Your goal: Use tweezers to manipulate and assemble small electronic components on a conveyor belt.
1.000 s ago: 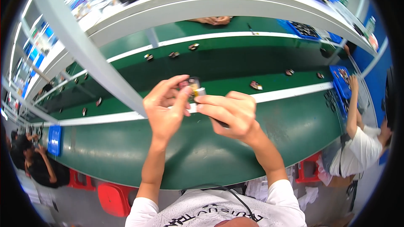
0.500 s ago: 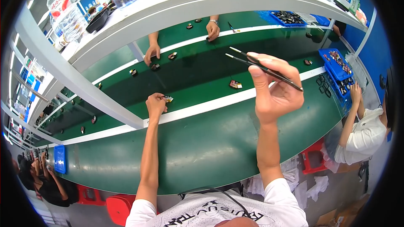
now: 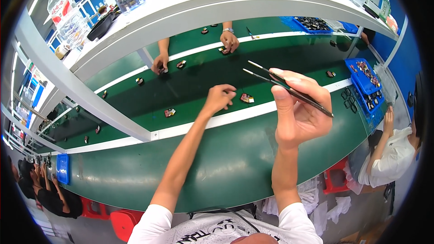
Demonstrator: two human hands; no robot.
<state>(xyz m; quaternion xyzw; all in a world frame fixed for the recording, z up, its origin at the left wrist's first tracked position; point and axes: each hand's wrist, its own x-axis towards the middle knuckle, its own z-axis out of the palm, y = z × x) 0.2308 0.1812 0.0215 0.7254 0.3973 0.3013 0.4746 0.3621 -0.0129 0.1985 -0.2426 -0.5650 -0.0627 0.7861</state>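
Your right hand (image 3: 302,115) grips the tweezers (image 3: 312,102), tips apart — same as before. Left hand (image 3: 219,98) has swung right, fingers loosely curled, seemingly empty, just beside one part (image 3: 247,98). Left-side part (image 3: 170,112) now lies released on the green surface (image 3: 203,118) — left's free.

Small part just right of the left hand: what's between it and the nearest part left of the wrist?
Head view: the left hand shows between the right part and the left part.

I see slim blk tweezers (image 3: 304,98) spread, angled fwd-left in R hand (image 3: 302,118); small blk-red-yellowish part (image 3: 247,98) on glossy green surface (image 3: 194,81) nr L hand (image 3: 220,98).
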